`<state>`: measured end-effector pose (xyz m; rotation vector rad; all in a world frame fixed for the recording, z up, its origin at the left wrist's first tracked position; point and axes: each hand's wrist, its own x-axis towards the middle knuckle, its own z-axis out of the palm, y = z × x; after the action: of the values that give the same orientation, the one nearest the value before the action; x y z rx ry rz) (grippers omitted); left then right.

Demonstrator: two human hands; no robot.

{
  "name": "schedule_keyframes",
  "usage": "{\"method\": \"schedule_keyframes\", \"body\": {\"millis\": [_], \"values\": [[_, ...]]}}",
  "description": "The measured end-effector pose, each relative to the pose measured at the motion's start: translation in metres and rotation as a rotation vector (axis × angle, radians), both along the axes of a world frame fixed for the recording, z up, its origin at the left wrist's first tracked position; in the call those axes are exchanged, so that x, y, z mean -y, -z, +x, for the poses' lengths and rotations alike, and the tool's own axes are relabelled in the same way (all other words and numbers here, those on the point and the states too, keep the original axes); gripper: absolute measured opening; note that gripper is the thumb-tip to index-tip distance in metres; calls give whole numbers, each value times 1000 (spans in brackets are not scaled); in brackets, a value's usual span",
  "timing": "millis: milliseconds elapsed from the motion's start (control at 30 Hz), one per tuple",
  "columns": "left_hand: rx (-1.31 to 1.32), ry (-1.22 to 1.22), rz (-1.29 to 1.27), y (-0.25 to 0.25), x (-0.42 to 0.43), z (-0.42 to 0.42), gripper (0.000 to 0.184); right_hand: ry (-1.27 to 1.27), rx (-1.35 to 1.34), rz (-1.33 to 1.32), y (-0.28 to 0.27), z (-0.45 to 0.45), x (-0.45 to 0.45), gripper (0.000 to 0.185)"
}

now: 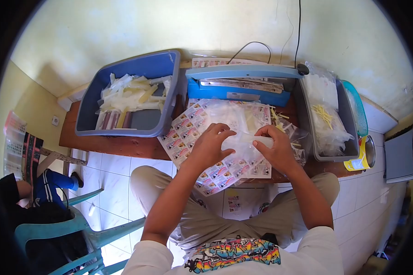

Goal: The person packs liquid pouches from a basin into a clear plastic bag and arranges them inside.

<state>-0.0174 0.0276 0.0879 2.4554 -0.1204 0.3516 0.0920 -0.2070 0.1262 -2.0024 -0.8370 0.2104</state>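
Note:
A clear plastic bag (247,145) is held up between my two hands, above the printed sheets. My left hand (210,145) curls around the bag's left end, thumb and forefinger on either side of it. At the right end, my right hand (276,145) grips the bag between thumb and fingers. More clear plastic (225,114) lies on the printed sheets (181,142) just beyond my hands. Behind them stands a blue impulse sealer (238,91) with its long arm across the top. The bag's contents, if any, cannot be made out.
At left, a grey-blue tub (170,91) holds wrapped pale and brown pieces. A grey bin (321,158) at right contains plastic bags and yellow strips. Nearby are a teal basket (361,110) and a yellow can (360,158). Another person sits at far left by a green chair (55,229).

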Motion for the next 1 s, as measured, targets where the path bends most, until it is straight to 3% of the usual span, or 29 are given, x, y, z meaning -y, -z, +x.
{"method": "schedule_keyframes", "body": {"millis": [200,300,567,633,733,867,933,1000], "values": [[4,-23,-41,7,8,23,21,-88,65,-52,4,2,20,23],[50,-57,-91,7,14,31,17,-94,58,-32,19,-2,22,24],[75,3,-194,4,31,42,15,154,-13,75,45,3,7,23],[119,29,-181,3,32,43,15,187,258,-5,56,11,7,22],[124,83,-153,4,33,41,15,257,356,-4,74,21,5,23],[44,70,-45,20,29,40,18,319,267,-1,76,23,1,25],[25,71,14,19,30,38,21,372,119,-126,72,21,-2,26],[-108,-36,4,19,35,34,31,378,78,-168,70,22,-4,27]]}}
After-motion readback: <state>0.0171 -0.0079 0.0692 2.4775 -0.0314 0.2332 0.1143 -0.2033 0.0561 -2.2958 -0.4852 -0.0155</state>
